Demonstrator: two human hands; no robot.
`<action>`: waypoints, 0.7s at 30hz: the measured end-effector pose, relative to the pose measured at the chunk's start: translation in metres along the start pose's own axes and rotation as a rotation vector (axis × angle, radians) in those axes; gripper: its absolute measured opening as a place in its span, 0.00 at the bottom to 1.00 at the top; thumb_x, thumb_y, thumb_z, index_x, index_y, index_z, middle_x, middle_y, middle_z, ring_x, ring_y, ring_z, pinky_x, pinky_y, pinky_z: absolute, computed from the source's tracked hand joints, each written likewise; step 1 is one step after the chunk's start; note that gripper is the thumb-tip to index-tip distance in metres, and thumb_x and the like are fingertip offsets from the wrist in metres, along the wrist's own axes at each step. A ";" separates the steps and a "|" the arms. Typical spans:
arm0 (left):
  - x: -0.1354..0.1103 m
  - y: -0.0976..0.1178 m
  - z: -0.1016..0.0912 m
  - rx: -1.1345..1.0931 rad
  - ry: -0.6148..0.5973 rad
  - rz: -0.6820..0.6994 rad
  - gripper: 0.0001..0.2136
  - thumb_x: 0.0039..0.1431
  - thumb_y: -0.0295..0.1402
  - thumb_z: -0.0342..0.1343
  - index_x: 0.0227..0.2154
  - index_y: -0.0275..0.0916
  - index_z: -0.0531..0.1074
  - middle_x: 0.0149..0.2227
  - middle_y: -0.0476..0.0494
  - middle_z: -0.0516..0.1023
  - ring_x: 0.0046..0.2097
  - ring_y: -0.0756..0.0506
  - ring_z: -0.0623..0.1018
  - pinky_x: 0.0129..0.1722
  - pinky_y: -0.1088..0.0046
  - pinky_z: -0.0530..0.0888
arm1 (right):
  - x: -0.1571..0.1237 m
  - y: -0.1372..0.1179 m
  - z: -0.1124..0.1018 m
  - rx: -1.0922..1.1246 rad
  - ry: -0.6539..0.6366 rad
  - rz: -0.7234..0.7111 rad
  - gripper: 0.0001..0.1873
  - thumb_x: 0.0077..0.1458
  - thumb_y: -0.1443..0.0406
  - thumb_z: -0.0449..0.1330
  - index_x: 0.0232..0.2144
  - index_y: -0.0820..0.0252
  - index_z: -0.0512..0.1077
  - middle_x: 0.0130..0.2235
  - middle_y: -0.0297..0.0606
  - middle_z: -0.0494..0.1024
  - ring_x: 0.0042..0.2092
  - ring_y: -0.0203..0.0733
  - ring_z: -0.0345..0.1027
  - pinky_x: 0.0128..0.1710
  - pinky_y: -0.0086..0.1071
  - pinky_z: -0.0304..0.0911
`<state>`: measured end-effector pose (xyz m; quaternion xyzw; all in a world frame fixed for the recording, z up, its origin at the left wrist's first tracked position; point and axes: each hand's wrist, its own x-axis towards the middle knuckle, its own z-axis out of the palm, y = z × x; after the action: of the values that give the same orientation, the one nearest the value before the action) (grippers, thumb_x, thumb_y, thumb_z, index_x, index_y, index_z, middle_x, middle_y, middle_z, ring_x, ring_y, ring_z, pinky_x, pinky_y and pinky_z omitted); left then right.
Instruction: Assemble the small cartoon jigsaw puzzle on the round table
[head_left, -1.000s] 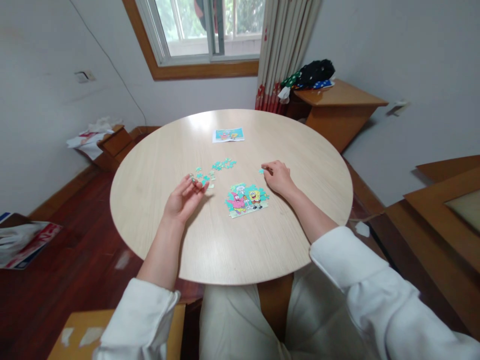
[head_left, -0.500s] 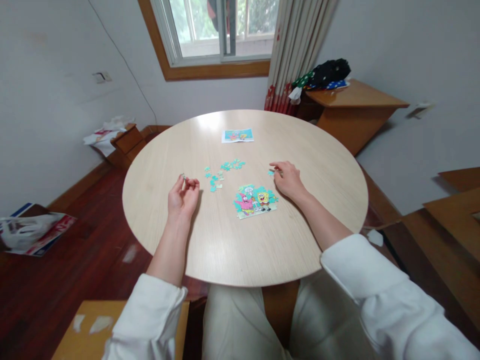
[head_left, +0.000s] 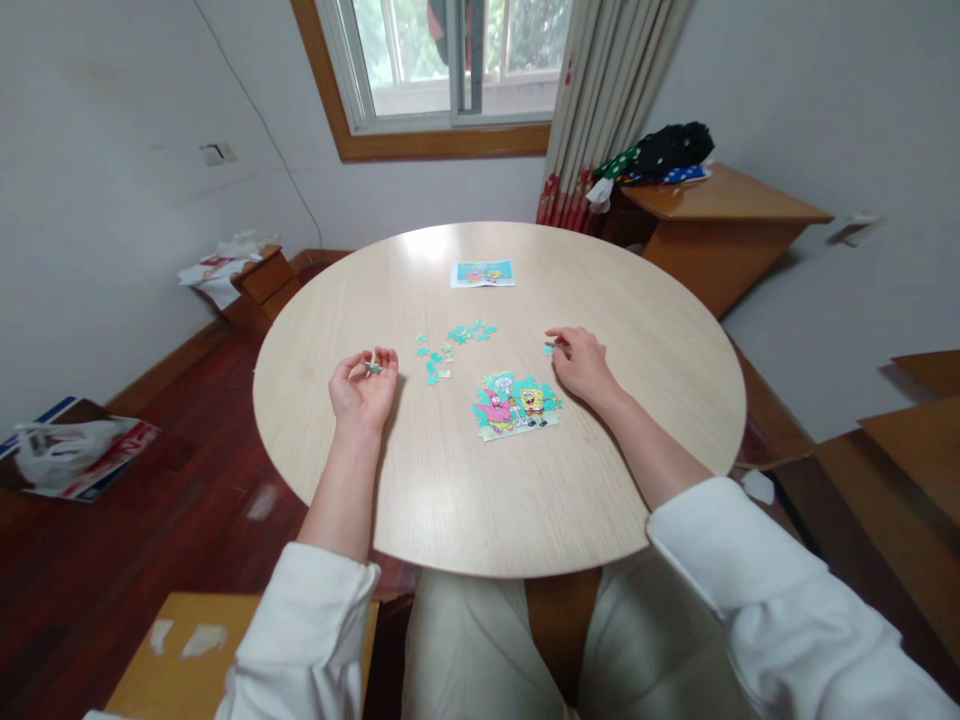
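My left hand is turned palm up left of the loose pieces, with a small puzzle piece held at its curled fingers. On the table's right side rests my right hand, palm down, fingers apart and slightly bent. A single blue-green puzzle piece lies by its fingertips; whether they touch it I cannot tell. Between the hands, nearer to me, is a partly joined cartoon jigsaw puzzle with a pink and a yellow figure and an uneven upper edge. Several loose puzzle pieces lie scattered beyond it, to the left.
A printed picture of the same cartoon lies at the far side of the round wooden table. Behind on the right, a wooden desk carries dark cloth items. A cardboard box stands at lower left.
My left hand has rolled further palm up, and the piece in it now shows flatter across the fingers. The right hand stays by the single piece. The view has shifted slightly.
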<state>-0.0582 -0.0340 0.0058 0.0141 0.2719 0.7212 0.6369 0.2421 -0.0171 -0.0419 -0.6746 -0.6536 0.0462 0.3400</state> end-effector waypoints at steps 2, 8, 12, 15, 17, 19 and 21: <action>0.005 0.000 0.001 0.057 0.001 -0.010 0.06 0.54 0.23 0.49 0.24 0.38 0.61 0.24 0.48 0.67 0.28 0.53 0.72 0.33 0.76 0.75 | 0.000 0.000 0.000 0.007 0.004 -0.005 0.20 0.51 0.71 0.49 0.44 0.58 0.73 0.43 0.48 0.75 0.48 0.54 0.65 0.47 0.48 0.56; 0.025 -0.012 0.017 0.187 0.019 -0.027 0.13 0.54 0.22 0.49 0.18 0.39 0.54 0.16 0.57 0.54 0.17 0.56 0.58 0.20 0.82 0.60 | 0.002 0.001 0.001 0.009 0.004 -0.010 0.19 0.51 0.70 0.49 0.44 0.58 0.73 0.43 0.48 0.76 0.47 0.54 0.65 0.48 0.48 0.56; 0.036 -0.029 0.022 0.286 0.024 0.026 0.15 0.57 0.23 0.49 0.17 0.39 0.53 0.15 0.58 0.53 0.17 0.56 0.56 0.21 0.81 0.57 | 0.002 0.000 0.001 -0.027 -0.005 -0.018 0.19 0.51 0.70 0.50 0.44 0.59 0.73 0.43 0.49 0.76 0.47 0.55 0.65 0.47 0.48 0.56; 0.042 -0.032 0.019 0.343 -0.010 0.093 0.14 0.55 0.23 0.50 0.17 0.39 0.55 0.15 0.57 0.55 0.17 0.56 0.57 0.21 0.80 0.58 | 0.001 -0.003 0.001 -0.056 -0.017 -0.061 0.19 0.52 0.69 0.50 0.44 0.59 0.73 0.44 0.49 0.75 0.48 0.55 0.65 0.47 0.48 0.55; 0.044 -0.027 0.015 0.323 -0.029 0.086 0.13 0.54 0.22 0.49 0.17 0.38 0.56 0.15 0.56 0.56 0.18 0.55 0.58 0.22 0.79 0.59 | 0.002 -0.006 0.002 -0.056 -0.028 -0.108 0.18 0.54 0.68 0.51 0.44 0.59 0.74 0.45 0.49 0.75 0.49 0.55 0.64 0.47 0.48 0.55; 0.045 -0.020 0.013 0.286 -0.032 0.051 0.12 0.53 0.22 0.48 0.18 0.38 0.57 0.15 0.56 0.57 0.19 0.55 0.60 0.23 0.79 0.61 | 0.005 -0.009 0.003 -0.032 -0.044 -0.154 0.16 0.55 0.67 0.50 0.43 0.58 0.75 0.45 0.48 0.75 0.49 0.54 0.64 0.48 0.48 0.54; 0.046 -0.015 0.012 0.252 -0.017 0.030 0.11 0.52 0.21 0.49 0.19 0.38 0.57 0.17 0.55 0.58 0.19 0.55 0.61 0.25 0.80 0.63 | 0.010 -0.012 0.004 -0.001 -0.069 -0.185 0.16 0.56 0.67 0.50 0.41 0.57 0.75 0.44 0.47 0.75 0.49 0.54 0.64 0.48 0.47 0.53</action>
<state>-0.0493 0.0133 -0.0052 0.1043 0.3548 0.6906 0.6216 0.2313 -0.0073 -0.0353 -0.6095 -0.7245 0.0375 0.3196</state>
